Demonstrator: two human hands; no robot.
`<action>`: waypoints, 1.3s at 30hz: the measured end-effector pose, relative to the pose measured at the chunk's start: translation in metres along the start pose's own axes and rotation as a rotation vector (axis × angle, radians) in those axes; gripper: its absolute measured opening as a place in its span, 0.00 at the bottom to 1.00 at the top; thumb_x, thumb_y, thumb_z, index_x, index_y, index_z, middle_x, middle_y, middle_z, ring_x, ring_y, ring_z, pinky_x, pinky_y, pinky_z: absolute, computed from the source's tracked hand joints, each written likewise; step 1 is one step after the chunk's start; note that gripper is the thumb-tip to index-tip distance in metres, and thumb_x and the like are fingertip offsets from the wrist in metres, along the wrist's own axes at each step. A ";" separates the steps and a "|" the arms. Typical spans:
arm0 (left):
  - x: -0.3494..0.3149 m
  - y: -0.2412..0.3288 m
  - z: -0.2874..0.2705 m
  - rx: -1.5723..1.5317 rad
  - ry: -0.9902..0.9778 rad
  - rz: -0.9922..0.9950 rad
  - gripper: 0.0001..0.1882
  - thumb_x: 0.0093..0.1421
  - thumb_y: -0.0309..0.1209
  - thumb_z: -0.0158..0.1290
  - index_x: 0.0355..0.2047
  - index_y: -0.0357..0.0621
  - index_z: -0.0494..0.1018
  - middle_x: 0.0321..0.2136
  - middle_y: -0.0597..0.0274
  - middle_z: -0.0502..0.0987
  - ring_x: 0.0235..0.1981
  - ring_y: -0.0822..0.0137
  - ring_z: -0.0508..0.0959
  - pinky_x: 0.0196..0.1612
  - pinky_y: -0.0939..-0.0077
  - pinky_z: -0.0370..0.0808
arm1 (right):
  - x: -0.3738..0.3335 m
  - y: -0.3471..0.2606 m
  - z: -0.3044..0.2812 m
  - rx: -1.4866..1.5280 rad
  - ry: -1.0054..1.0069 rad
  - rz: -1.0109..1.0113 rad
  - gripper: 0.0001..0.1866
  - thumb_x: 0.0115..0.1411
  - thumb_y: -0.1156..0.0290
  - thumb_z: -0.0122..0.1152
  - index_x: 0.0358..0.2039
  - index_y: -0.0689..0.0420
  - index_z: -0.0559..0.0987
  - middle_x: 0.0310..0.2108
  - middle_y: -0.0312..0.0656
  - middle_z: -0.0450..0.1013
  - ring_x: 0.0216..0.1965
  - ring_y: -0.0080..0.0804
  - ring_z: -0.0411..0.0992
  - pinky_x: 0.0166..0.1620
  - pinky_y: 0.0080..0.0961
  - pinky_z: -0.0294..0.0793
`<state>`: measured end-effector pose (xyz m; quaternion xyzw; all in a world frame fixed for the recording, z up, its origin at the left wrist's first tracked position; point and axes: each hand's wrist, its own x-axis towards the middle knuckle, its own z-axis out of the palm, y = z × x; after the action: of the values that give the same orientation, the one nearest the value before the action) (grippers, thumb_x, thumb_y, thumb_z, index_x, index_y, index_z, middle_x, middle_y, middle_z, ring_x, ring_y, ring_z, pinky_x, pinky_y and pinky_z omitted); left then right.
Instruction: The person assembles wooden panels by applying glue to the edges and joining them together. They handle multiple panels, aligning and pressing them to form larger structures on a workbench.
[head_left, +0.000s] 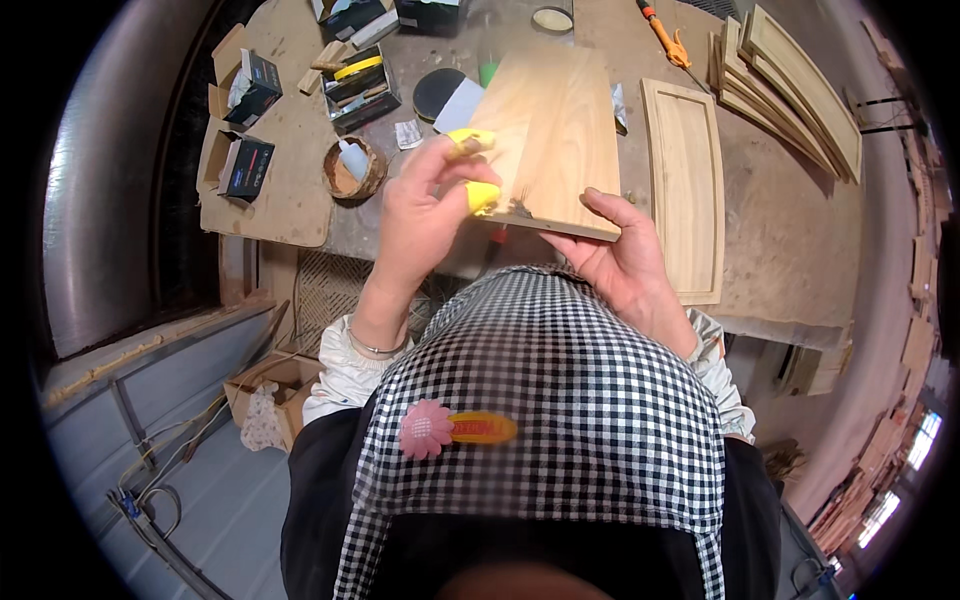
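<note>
A pale wooden board (560, 130) is tilted up in front of me, its far part blurred. My right hand (630, 245) grips its near right corner, thumb on top and fingers underneath. My left hand (425, 195) is at the board's near left edge, with yellow coverings on the thumb and a finger. Those two digits are apart, and I see nothing between them; the other fingers are partly hidden. Close to the near edge, the board has a dark rough patch (520, 208).
A framed wooden panel (685, 190) lies right of the board, with several stacked panels (785, 90) and an orange-handled tool (672, 42) beyond. Leftward are a round basket (372, 175) with a bottle, a black box (362, 95), a dark disc (437, 95) and open cartons (245, 165).
</note>
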<state>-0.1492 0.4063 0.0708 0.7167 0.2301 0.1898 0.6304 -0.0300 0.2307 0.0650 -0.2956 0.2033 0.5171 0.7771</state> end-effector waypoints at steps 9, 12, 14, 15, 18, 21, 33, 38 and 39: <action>-0.001 0.013 0.005 0.507 -0.157 0.245 0.13 0.55 0.20 0.47 0.41 0.31 0.74 0.32 0.59 0.84 0.41 0.66 0.81 0.67 0.55 0.56 | -0.003 0.002 0.006 0.000 -0.014 -0.001 0.27 0.65 0.73 0.46 0.61 0.72 0.55 0.58 0.62 0.60 0.59 0.53 0.65 0.61 0.47 0.69; -0.009 0.014 0.005 0.546 -0.152 0.319 0.13 0.55 0.20 0.47 0.41 0.31 0.74 0.35 0.59 0.84 0.45 0.64 0.81 0.68 0.54 0.55 | 0.000 -0.001 0.004 0.019 -0.003 -0.022 0.24 0.65 0.74 0.45 0.57 0.75 0.58 0.56 0.63 0.62 0.57 0.55 0.67 0.58 0.48 0.73; -0.012 0.009 0.003 0.588 -0.144 0.365 0.15 0.55 0.20 0.46 0.43 0.33 0.74 0.37 0.60 0.84 0.46 0.64 0.80 0.68 0.54 0.53 | 0.003 -0.001 0.003 0.038 0.003 -0.023 0.24 0.65 0.74 0.46 0.57 0.75 0.58 0.56 0.64 0.62 0.57 0.56 0.67 0.58 0.49 0.73; -0.013 0.009 0.003 0.587 -0.152 0.355 0.15 0.55 0.19 0.46 0.43 0.33 0.74 0.37 0.60 0.84 0.46 0.64 0.80 0.68 0.53 0.53 | 0.003 -0.001 0.002 0.046 0.006 -0.024 0.24 0.65 0.74 0.46 0.57 0.75 0.58 0.55 0.64 0.62 0.57 0.56 0.67 0.58 0.49 0.73; -0.016 0.010 0.004 0.565 -0.162 0.338 0.16 0.56 0.20 0.46 0.45 0.34 0.74 0.38 0.61 0.84 0.46 0.64 0.80 0.69 0.52 0.50 | 0.002 -0.001 0.006 0.047 0.001 -0.037 0.24 0.65 0.74 0.46 0.57 0.75 0.58 0.55 0.64 0.62 0.57 0.56 0.67 0.58 0.49 0.74; -0.016 0.011 0.006 0.553 -0.156 0.353 0.16 0.56 0.20 0.48 0.46 0.36 0.75 0.38 0.62 0.84 0.47 0.64 0.80 0.69 0.50 0.48 | 0.002 -0.001 0.005 0.068 -0.003 -0.023 0.24 0.65 0.74 0.46 0.57 0.75 0.58 0.55 0.64 0.62 0.57 0.56 0.66 0.58 0.50 0.73; -0.020 0.004 -0.003 0.540 -0.086 0.393 0.22 0.56 0.21 0.54 0.53 0.39 0.73 0.48 0.55 0.78 0.54 0.61 0.75 0.65 0.56 0.58 | 0.004 -0.002 0.005 0.066 -0.006 -0.022 0.23 0.65 0.73 0.46 0.57 0.75 0.59 0.56 0.64 0.62 0.57 0.57 0.66 0.58 0.52 0.73; -0.018 -0.021 -0.039 -0.175 0.320 0.156 0.21 0.63 0.21 0.48 0.58 0.35 0.66 0.53 0.50 0.74 0.54 0.61 0.75 0.58 0.68 0.70 | -0.001 -0.003 0.010 0.046 0.031 -0.029 0.23 0.65 0.73 0.47 0.57 0.73 0.60 0.57 0.62 0.63 0.58 0.57 0.65 0.59 0.53 0.71; -0.014 -0.031 -0.054 -0.201 0.401 0.157 0.20 0.64 0.21 0.47 0.57 0.34 0.66 0.52 0.51 0.74 0.53 0.62 0.75 0.58 0.69 0.70 | -0.001 -0.003 0.010 0.053 0.012 -0.020 0.23 0.65 0.73 0.47 0.57 0.73 0.60 0.57 0.61 0.63 0.59 0.57 0.65 0.59 0.53 0.71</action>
<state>-0.1933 0.4454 0.0478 0.6140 0.2742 0.3989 0.6235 -0.0278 0.2359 0.0732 -0.2799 0.2186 0.5017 0.7887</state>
